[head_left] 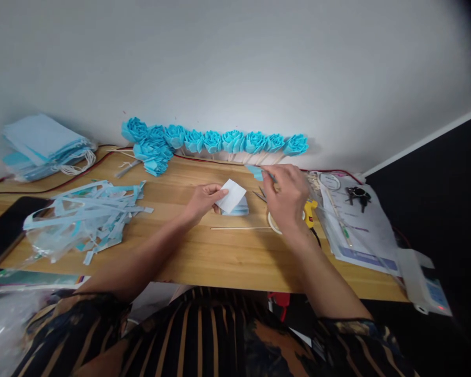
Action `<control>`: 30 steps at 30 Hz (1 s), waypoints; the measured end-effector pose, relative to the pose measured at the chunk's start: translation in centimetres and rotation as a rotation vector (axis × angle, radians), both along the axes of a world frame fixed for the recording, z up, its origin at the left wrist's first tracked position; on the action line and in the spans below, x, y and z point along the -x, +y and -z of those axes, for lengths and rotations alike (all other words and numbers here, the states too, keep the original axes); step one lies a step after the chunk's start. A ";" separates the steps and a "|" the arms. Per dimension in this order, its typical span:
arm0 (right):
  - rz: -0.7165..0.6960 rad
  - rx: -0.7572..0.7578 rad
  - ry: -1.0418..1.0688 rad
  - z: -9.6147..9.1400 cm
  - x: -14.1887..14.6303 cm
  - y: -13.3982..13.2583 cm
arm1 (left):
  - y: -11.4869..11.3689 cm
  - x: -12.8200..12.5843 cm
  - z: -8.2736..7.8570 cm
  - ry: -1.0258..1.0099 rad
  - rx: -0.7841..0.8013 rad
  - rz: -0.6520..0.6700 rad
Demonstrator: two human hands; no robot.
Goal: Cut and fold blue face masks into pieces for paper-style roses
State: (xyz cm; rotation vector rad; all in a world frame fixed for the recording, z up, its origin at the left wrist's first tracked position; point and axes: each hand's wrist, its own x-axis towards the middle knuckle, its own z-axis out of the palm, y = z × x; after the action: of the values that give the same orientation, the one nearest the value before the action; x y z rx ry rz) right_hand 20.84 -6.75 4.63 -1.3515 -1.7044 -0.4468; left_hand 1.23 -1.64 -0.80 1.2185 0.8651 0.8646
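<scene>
My left hand (204, 203) pinches a white square of thin sheet material (232, 195) between thumb and fingers. Just beneath it lies a small stack of light blue squares (237, 208) on the table. My right hand (286, 196), slightly blurred, is raised above the table with its fingers closed on a blue piece of sheet material (256, 172). Under that hand, grey pointed blades (260, 195) show in part. A roll of tape (273, 224) is partly covered by my right wrist, and a thin wooden stick (239, 228) lies before the stack.
Blue handmade flowers (232, 141) on sticks line the wall. Cut blue and white strips (90, 214) are heaped at left, near a dark phone (11, 230) and stacked face masks (47, 141). At right are a yellow glue gun (310, 213), papers (361, 230) and keys (358, 196).
</scene>
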 end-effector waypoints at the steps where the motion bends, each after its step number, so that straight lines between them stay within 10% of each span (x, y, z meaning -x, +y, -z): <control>1: -0.013 -0.008 -0.068 0.1 0.5 -0.4 | 0.0 0.0 0.1 -0.007 0.007 0.000; 15: -0.164 0.162 -0.338 3.2 4.0 -1.6 | -0.1 -0.2 -0.1 -0.236 0.160 0.047; 23: -0.260 0.333 0.000 0.3 1.1 -0.4 | -0.4 -0.1 -0.3 -0.008 -0.085 0.107; 30: -0.341 0.715 0.329 1.9 0.3 1.1 | -0.6 -0.2 -0.3 0.035 -0.123 0.105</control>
State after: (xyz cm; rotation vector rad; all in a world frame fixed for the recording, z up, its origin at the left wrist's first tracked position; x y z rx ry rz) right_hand 20.56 -5.67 2.71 -1.4604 -1.8278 0.6067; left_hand 1.44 -2.26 -0.46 1.3776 0.7781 0.8236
